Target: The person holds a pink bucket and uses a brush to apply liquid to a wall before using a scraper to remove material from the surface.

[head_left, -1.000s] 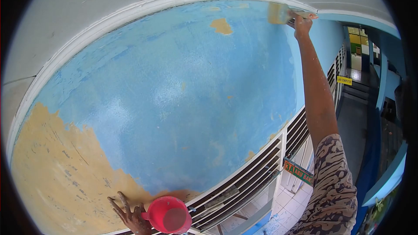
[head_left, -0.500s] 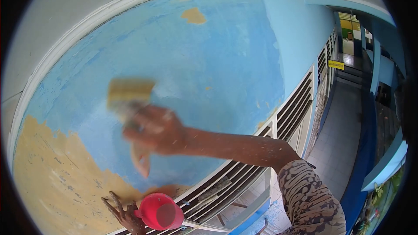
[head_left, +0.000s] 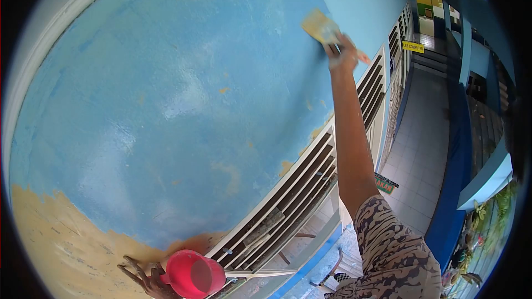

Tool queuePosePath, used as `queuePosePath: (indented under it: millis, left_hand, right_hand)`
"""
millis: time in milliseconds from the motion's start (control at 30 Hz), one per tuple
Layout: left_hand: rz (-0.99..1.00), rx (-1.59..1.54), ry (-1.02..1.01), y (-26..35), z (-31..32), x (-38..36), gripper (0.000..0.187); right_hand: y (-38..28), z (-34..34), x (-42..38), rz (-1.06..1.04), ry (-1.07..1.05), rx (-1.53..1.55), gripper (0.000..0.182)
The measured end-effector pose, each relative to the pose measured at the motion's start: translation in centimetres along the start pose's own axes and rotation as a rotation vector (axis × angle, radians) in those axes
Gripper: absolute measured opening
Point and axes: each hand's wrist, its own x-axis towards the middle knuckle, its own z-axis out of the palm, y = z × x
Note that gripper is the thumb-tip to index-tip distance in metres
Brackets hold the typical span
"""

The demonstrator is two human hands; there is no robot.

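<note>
At the far left a white trim [head_left: 41,30] curves down beside the wall [head_left: 138,77], and below it a rough tan area [head_left: 44,238] meets the blue along a ragged edge. Just right of that, low down, the left hand [head_left: 147,280] fans its fingers out over the tan while its thumb side grips the handle of a pink cup [head_left: 176,274], whose mouth faces the camera (whether the darker round inside is liquid or shade, I cannot tell). Slatted louvres [head_left: 288,213] slant up to the right from beside the cup. Higher up, the brush [head_left: 320,25] is at the wall, near the line where deeper blue meets paler blue; the right hand [head_left: 344,55], a little blurred, is wrapped around its handle, the end poking out beyond. The step in hand looks to be brushing the wall near that line. Another stroke there would call for flat bristles, a firm wrist and a steady cup. Farther right runs a corridor [head_left: 413,133] with a yellow sign [head_left: 413,47].
</note>
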Motion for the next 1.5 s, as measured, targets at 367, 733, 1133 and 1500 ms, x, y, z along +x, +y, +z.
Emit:
queuePosePath:
  millis: [367,733,1133,1500]
  left_hand:
    - [-0.039,0.052,0.03,0.2,-0.1,0.4,0.031]
    - [-0.08,0.093,0.002,1.1,-0.8,0.7,0.033]
    - [-0.06,0.093,-0.019,-0.8,-0.8,-0.5,0.037]
    - [-0.084,0.076,-0.013,-0.7,-0.6,-0.2,0.032]
  right_hand:
    - [-6.3,-12.4,1.0,-0.337,0.304,-0.955,0.024]
    - [7.1,14.7,-35.1,-1.376,-0.958,-0.666,0.02]
    - [1.8,5.0,-20.1,0.227,-0.648,-0.366,0.03]
    - [-2.1,-11.1,-7.0,-0.685,-0.02,-1.34,0.032]
